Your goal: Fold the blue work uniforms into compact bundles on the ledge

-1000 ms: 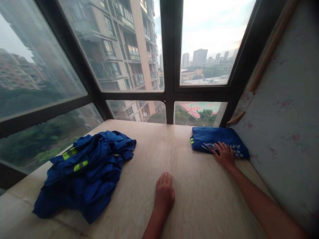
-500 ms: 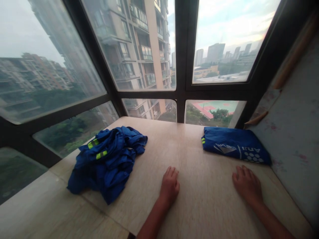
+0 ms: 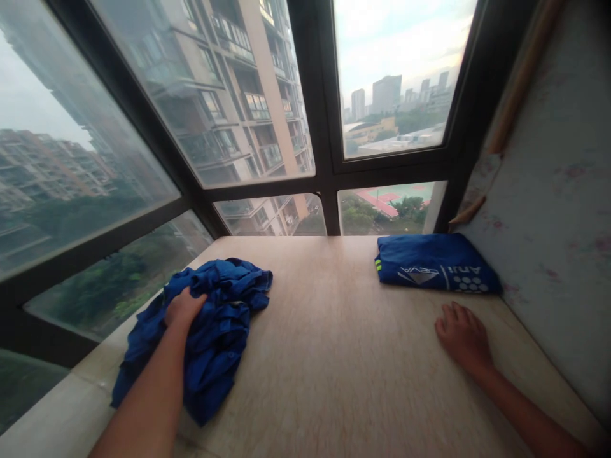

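A crumpled blue garment (image 3: 219,337) lies in a heap on the left part of the pale ledge. My left hand (image 3: 184,307) is on its upper part, with the fingers curled into the cloth and the thumb pointing right; the fingertips are hidden in the folds. At the right, a folded blue garment (image 3: 420,257) with white print and a yellow-green strip lies flat near the wall. Just in front of it my right hand (image 3: 463,337) rests palm down on the ledge, fingers loosely spread, holding nothing.
The pale, stone-like ledge (image 3: 329,331) runs back to dark window frames (image 3: 326,184). On the right stands a wall with flowered paper (image 3: 554,222), its covering peeling beside the window. Buildings and trees show outside the glass.
My left hand has moved left from the middle of the ledge onto the crumpled garment and taken hold of its cloth. My right hand stays by the folded garment. The camera view has shifted.
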`<state>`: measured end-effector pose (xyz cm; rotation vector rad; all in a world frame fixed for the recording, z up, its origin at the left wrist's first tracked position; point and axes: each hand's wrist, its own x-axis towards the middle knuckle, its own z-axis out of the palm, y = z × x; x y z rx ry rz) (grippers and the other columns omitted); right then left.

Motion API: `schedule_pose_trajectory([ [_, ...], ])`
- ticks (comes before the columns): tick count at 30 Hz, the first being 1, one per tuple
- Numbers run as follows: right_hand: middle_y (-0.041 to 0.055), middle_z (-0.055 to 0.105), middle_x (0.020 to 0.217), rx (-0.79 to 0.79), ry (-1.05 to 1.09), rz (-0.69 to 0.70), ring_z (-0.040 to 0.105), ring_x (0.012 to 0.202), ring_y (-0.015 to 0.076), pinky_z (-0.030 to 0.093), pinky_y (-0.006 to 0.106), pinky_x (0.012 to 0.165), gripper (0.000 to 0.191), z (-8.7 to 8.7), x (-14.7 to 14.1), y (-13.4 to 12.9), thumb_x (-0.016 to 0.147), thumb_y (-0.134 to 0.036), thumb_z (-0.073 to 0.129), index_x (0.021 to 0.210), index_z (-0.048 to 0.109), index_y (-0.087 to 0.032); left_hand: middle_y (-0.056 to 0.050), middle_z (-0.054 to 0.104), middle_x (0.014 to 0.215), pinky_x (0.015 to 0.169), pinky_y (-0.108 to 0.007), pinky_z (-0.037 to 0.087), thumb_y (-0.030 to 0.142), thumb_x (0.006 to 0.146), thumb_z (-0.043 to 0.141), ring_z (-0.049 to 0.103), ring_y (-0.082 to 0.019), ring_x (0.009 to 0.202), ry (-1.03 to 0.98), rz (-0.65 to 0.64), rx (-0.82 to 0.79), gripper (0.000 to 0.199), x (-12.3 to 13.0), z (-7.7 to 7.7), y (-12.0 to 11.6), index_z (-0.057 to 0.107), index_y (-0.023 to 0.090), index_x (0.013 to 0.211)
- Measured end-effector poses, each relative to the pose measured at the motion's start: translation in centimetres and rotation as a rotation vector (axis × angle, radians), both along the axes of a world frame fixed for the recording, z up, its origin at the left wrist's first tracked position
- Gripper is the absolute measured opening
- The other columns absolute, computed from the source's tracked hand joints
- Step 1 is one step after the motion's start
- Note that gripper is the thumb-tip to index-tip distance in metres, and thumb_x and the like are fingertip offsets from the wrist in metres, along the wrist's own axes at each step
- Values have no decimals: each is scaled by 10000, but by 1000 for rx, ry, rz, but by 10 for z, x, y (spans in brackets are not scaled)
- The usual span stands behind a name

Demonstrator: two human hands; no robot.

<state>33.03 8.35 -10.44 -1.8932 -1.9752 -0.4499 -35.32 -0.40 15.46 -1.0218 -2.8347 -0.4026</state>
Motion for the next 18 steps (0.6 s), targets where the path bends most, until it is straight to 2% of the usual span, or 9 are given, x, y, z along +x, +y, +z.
schedule_pose_trajectory([
  [2,198,575,1283,1,-5,-10,488,1154,324,364,445,962,369,3,-3,-1,886,-280,471,1180,608,-104,-194,705,1047,761,-470,515,328,721,647,646,-387,932,31,8,25,470,5,5,0,679,78,1117],
  [4,200,574,1287,-1,-5,-16,484,1154,323,358,446,965,366,6,-5,-2,888,-270,470,1181,610,-102,-142,695,1114,806,-451,510,229,757,587,632,-347,979,90,-6,93,443,15,18,2,664,95,1172],
  [7,205,579,1282,-14,6,-13,486,1145,324,353,447,961,368,9,-6,-2,879,-264,480,1180,611,-98,-67,630,1272,955,-378,459,172,880,465,565,-249,1139,214,-84,242,429,30,54,7,588,89,1282],
  [9,207,579,1282,-19,14,-14,485,1148,326,348,445,961,374,10,-6,-2,877,-267,485,1183,612,-95,-18,592,1322,1028,-304,397,213,951,405,514,-173,1213,292,-173,331,391,45,89,8,579,94,1281],
  [11,204,577,1286,-19,22,-18,485,1153,323,345,441,963,373,10,-6,-2,879,-269,485,1183,613,-96,12,588,1306,1040,-271,374,290,978,391,511,-126,1208,374,-288,439,390,70,129,7,598,97,1248],
  [14,198,581,1281,-20,31,-24,486,1148,315,345,432,960,362,11,-7,-3,884,-268,478,1173,617,-100,-12,640,1174,997,-328,420,424,961,414,576,-150,1115,540,-549,726,505,124,191,1,643,6,1126],
  [18,198,587,1272,-18,37,-20,486,1149,310,341,424,967,363,12,-9,-4,892,-269,469,1174,619,-94,48,653,1019,935,-386,427,497,911,404,618,-209,1051,668,-701,912,612,194,259,-4,662,-46,1024],
])
